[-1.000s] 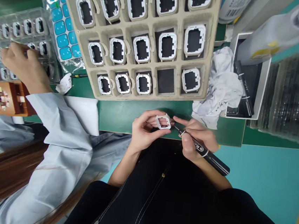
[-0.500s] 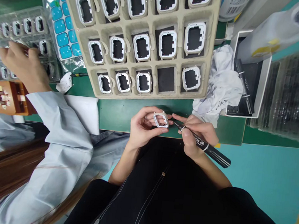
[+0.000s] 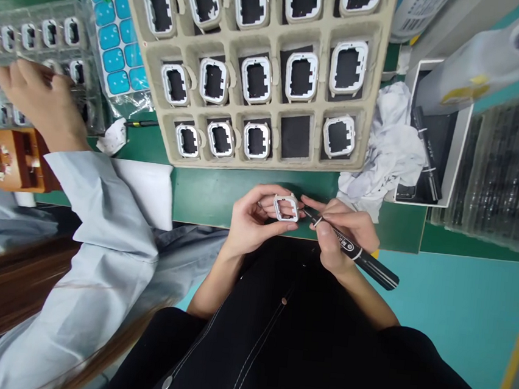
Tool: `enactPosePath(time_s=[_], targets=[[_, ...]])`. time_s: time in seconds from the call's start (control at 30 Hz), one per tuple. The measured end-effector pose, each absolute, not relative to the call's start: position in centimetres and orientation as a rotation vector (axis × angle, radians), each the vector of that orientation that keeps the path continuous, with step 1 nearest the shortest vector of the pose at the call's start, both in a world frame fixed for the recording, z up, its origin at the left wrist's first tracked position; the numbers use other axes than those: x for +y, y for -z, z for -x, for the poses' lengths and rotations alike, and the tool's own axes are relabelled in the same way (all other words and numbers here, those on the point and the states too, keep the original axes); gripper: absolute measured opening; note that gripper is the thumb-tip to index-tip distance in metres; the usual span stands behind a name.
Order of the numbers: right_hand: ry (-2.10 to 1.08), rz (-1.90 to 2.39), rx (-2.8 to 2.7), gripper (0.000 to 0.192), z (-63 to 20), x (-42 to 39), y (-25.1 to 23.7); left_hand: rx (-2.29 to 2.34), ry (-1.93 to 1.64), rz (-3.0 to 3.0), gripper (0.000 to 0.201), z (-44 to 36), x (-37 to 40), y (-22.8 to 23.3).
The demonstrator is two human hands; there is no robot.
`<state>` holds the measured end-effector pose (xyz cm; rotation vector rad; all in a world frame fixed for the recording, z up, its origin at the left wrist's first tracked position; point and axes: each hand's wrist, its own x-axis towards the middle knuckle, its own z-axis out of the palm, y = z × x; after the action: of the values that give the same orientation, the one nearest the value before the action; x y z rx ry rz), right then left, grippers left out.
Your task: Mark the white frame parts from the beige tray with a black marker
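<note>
Between the fingers and thumb of my left hand (image 3: 253, 221) is a small white watch-case frame (image 3: 286, 208), an open rounded rectangle. My right hand (image 3: 346, 233) grips a black marker pen (image 3: 358, 253) like a writing tool. The pen's tip points left and lies at the frame's right edge; whether it touches cannot be made out. Both hands are over the front edge of the green table (image 3: 208, 199). Beyond them a beige molded tray (image 3: 239, 167) holds several similar white frames, one per compartment; a front-row compartment (image 3: 295, 136) shows only its dark bottom.
Right of the tray lie crumpled white cloths (image 3: 391, 140) and a white box (image 3: 459, 155) with a bottle (image 3: 477, 72) and black markers. Stacked clear trays (image 3: 509, 176) stand farther right. At left, a co-worker's hand (image 3: 46, 97) reaches over a clear tray near an orange fixture (image 3: 15, 159).
My left hand and the watch-case frame have shifted slightly right, closer to the pen. My right hand and the marker pen stay almost in place. The view has moved a little.
</note>
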<state>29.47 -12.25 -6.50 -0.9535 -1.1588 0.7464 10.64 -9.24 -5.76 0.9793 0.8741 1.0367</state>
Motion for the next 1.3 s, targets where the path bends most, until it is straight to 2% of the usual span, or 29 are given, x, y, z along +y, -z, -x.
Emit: enactPosePath(time_s=[0.1, 0.27, 0.47, 0.63, 1.03, 1.3], targets=[[-0.693, 0.959, -1.105, 0.008, -29.3, -12.2, 7.1, 0.914, -1.039, -0.942, 0.061, -10.8, -9.2, 5.7], [-0.650, 1.029, -0.982, 0.010, -29.1, -12.5, 8.1, 1.056, -0.982, -0.891, 0.073, -11.3, -9.3, 5.7], [-0.722, 1.050, -0.979, 0.013, -29.1, -12.7, 8.2, 1.053, -0.993, -0.923, 0.072, -11.5, -9.5, 6.0], [-0.650, 1.095, -1.003, 0.011, -28.8, -12.0, 7.8, 1.024, -0.982, -0.916, 0.075, -11.3, -9.4, 5.9], [-0.668, 1.046, -1.023, 0.009, -28.8, -12.1, 7.6, 0.932, -1.023, -0.922, 0.067, -11.0, -9.2, 5.9], [-0.638, 1.100, -0.928, 0.014, -28.8, -12.1, 7.3, 1.007, -1.033, -0.874, 0.075, -11.1, -9.4, 6.0]])
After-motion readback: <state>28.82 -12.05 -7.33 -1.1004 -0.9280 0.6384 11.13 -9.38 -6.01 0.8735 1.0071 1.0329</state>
